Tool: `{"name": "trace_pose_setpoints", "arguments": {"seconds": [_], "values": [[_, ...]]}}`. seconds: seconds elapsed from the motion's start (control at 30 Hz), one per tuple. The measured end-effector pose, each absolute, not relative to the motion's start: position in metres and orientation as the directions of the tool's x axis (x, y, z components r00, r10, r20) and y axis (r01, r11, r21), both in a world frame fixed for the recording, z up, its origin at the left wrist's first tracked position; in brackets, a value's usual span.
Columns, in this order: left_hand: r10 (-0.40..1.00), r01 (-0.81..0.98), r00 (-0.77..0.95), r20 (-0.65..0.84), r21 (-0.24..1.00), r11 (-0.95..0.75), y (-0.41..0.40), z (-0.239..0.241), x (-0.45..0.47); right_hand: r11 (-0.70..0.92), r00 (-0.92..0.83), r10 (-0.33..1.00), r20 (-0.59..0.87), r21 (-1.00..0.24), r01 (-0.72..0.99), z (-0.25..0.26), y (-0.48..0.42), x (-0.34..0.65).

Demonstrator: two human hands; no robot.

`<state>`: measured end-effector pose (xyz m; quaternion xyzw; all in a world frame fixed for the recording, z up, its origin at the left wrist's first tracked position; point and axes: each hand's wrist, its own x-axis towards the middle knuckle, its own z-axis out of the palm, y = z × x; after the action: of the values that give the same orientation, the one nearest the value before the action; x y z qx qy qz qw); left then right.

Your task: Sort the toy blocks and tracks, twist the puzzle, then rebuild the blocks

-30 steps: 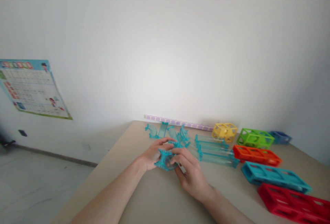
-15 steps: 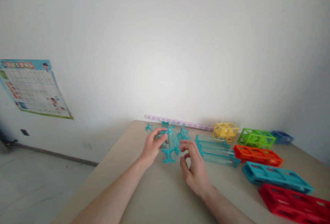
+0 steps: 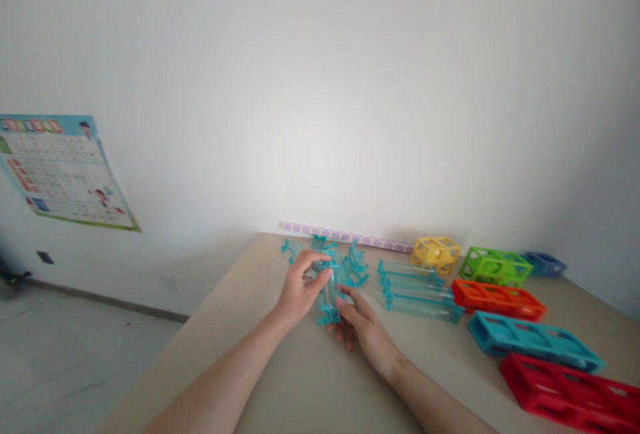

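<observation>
together, left hand (image 3: pixel 297 289) and right hand (image 3: pixel 364 326) grip one clear teal piece (image 3: pixel 329 295)

the left hand pinches the piece's far end between thumb and fingers; the right hand grasps the near end, thumb on its side and fingers curled underneath. the piece sits between the two hands, over the tan table (image 3: pixel 300 394); whether it touches the tabletop cannot be told. just behind it lie other teal parts (image 3: pixel 357 259), some curved. to the right, long clear tracks (image 3: pixel 424 307) with teal ends lie side by side. past them are a yellow frame (image 3: pixel 435 257), a green frame (image 3: pixel 495 267) and a blue frame (image 3: pixel 544 267), with an orange frame (image 3: pixel 500 309), a teal frame (image 3: pixel 537 347) and a red frame (image 3: pixel 555 394) nearer. a purple-and-white strip (image 3: pixel 345 236) runs along the table's back edge.
</observation>
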<state>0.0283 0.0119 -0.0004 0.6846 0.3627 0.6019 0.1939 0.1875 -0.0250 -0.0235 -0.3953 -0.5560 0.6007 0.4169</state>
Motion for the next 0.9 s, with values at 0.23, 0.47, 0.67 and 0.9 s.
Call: {"name": "trace_pose_setpoints", "arguments": {"seconds": [0.23,0.47,0.67,0.9], "values": [[0.734,0.271,0.003,0.679,0.706,-0.655,0.009,0.001,0.029,-0.043,-0.366,0.93,-0.02,-0.998,-0.055,-0.019,-0.025,0.186],[0.739,0.246,-0.048,0.672,0.725,-0.643,0.007,0.006,0.031,-0.028,-0.379,0.925,-0.01,-0.999,-0.043,-0.022,-0.025,0.187],[0.854,0.091,-0.186,0.486,0.874,-0.478,0.018,0.001,0.028,0.137,-0.274,0.95,0.146,-0.989,-0.055,-0.022,-0.027,0.186],[0.903,0.014,-0.204,0.379,0.923,-0.384,0.02,0.001,0.03,0.306,-0.296,0.913,0.282,-0.951,0.038,-0.024,-0.026,0.186]]}}
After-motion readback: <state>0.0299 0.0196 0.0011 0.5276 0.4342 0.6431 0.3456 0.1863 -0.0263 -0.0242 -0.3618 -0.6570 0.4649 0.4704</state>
